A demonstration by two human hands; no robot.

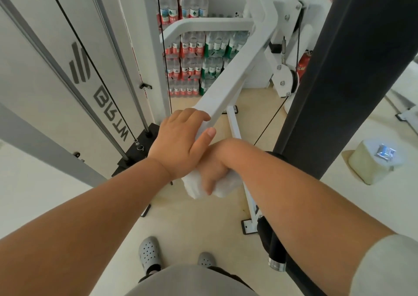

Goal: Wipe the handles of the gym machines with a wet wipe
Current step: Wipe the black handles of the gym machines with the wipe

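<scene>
Both hands meet at the near end of a white bar (228, 87) that slants down from the gym machine toward the person. The left hand (178, 142) grips the bar from above, its fingers (194, 115) curled over the far edge and the thumb lying along the near side. Just below it, touching it, the right hand (214, 169) holds a wet wipe (192, 188). Its fingers are clamped round the bunched white cloth, which wraps the lowest stretch of the bar and bulges out on either side of the grip. The right wrist crosses under the left thumb.

Left of the hands, a black cable (90, 65) runs down in front of the machine's pale cover panel. Behind the bar, shrink-wrapped packs of water bottles (194, 54) are stacked on the floor. A black padded upright (339, 69) rises at the right, and beyond it a white tub (366, 171) sits on the floor with a foil packet (384, 154) on top. Grey clogs (148, 252) show below.
</scene>
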